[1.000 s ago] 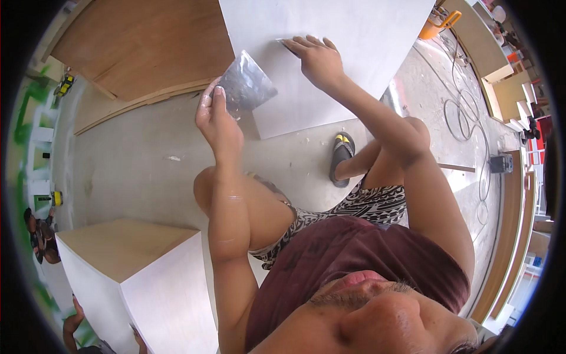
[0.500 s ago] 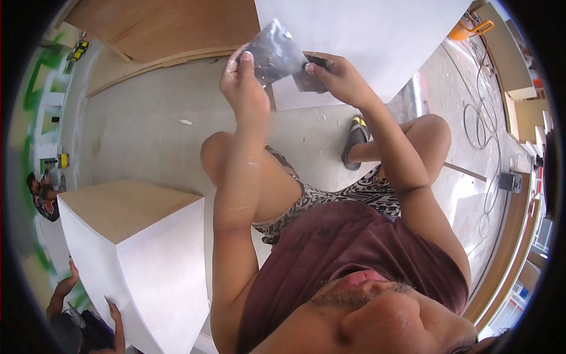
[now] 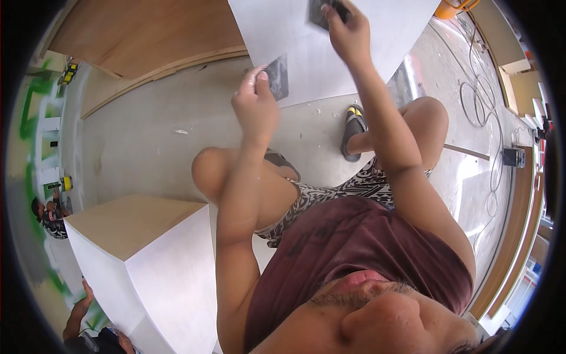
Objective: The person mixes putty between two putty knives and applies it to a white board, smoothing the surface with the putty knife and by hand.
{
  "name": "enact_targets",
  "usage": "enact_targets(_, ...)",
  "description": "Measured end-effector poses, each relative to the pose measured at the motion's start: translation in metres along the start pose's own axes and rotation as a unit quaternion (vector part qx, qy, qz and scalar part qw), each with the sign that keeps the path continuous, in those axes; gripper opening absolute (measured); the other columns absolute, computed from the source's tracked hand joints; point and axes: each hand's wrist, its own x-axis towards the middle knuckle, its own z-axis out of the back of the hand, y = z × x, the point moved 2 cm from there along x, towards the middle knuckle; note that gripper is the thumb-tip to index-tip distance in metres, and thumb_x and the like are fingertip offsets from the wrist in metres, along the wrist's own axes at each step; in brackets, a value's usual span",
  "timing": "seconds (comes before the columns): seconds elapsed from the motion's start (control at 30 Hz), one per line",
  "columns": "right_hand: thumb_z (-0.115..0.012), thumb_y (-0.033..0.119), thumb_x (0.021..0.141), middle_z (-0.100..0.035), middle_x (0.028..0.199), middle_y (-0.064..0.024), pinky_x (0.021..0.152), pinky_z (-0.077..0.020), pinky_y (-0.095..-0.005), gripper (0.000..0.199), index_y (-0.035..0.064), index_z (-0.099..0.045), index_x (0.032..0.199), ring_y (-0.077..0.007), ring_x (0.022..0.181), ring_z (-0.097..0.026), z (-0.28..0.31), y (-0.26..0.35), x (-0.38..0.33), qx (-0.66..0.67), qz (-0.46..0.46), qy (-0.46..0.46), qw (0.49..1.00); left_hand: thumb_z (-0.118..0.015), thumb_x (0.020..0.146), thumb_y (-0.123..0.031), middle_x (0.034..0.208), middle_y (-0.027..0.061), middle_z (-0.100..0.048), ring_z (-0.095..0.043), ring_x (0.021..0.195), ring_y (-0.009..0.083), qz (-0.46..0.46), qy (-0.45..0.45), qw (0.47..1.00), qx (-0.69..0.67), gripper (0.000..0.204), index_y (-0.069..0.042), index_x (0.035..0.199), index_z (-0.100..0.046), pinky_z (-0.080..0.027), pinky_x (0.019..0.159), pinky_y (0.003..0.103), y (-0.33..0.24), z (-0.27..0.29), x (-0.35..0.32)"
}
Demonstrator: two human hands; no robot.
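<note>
My left hand (image 3: 257, 109) is closed round a thin, grey, square-edged putty scraper (image 3: 279, 78), its face smudged with white. That scraper is held up near the lower left edge of a large white panel (image 3: 283, 35). Farther out, over the panel's surface, my right hand (image 3: 352, 36) grips a second dark putty scraper (image 3: 318, 16), slightly blurred. Whether this blade touches the panel I cannot tell. The two scrapers are well apart.
A brown wooden board (image 3: 159, 35) lies beyond to the left. A white box with a tan top (image 3: 135, 227) stands at lower left, another person's hand (image 3: 84, 292) beside it. A hose or cable (image 3: 498, 147) curls over the floor (image 3: 141, 112) at right, below an orange bucket (image 3: 446, 10).
The two scrapers, together before, have separated. My right hand has moved up and outward over the white panel; my left hand has dropped slightly and turned its blade more edge-on.
</note>
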Motion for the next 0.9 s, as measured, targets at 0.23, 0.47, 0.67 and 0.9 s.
enact_targets(0.23, -0.052, -0.001, 0.085, -0.067, 0.117, -0.0112, 0.091, -0.0496, -0.0426, 0.038, 0.0081, -0.067, 0.118, -0.0337, 0.107, -0.059, -0.021, 0.02, 0.044, -0.312, 0.212, 0.012, 0.926, -0.052, 0.099, -0.008, 0.098, 0.0067, -0.069, -0.06, 0.085, 0.0098, 0.058, -0.047, 0.975, -0.211, 0.025, 0.008, 0.113, -0.066, -0.049, 0.079, 0.025, 0.022, 0.02, 0.016)
enact_targets(0.47, -0.06, 0.012, 0.085, -0.062, 0.128, 0.0033, 0.094, -0.047, -0.042, 0.042, 0.0222, -0.063, 0.126, -0.0212, 0.116, -0.058, -0.044, -0.07, -0.027, -0.43, 0.29, 0.076, 0.852, -0.054, 0.099, -0.01, 0.094, 0.0037, -0.067, -0.057, 0.081, 0.0073, 0.054, -0.01, 0.968, -0.243, 0.025, 0.007, 0.114, -0.066, -0.047, 0.074, 0.023, 0.015, 0.011, 0.017)
enact_targets(0.67, -0.061, 0.01, 0.082, -0.064, 0.127, 0.0051, 0.089, -0.0464, -0.0422, 0.045, 0.0232, -0.064, 0.124, -0.0221, 0.109, -0.062, -0.031, -0.031, -0.004, -0.47, 0.193, 0.101, 0.855, -0.055, 0.099, -0.012, 0.091, 0.0019, -0.065, -0.056, 0.078, 0.0078, 0.09, -0.048, 0.955, -0.277, 0.025, 0.005, 0.115, -0.066, -0.047, 0.07, 0.023, 0.022, 0.026, 0.017)
enact_targets(0.9, -0.055, 0.009, 0.089, -0.065, 0.126, -0.0044, 0.089, -0.0475, -0.0423, 0.039, 0.012, -0.062, 0.127, -0.0277, 0.11, -0.058, -0.046, -0.016, 0.004, -0.381, 0.239, 0.037, 0.892, -0.051, 0.097, -0.007, 0.113, 0.0174, -0.064, -0.065, 0.1, 0.0241, 0.101, -0.123, 0.896, -0.414, 0.03, 0.01, 0.121, -0.057, -0.053, 0.088, 0.037, 0.021, 0.063, 0.039)
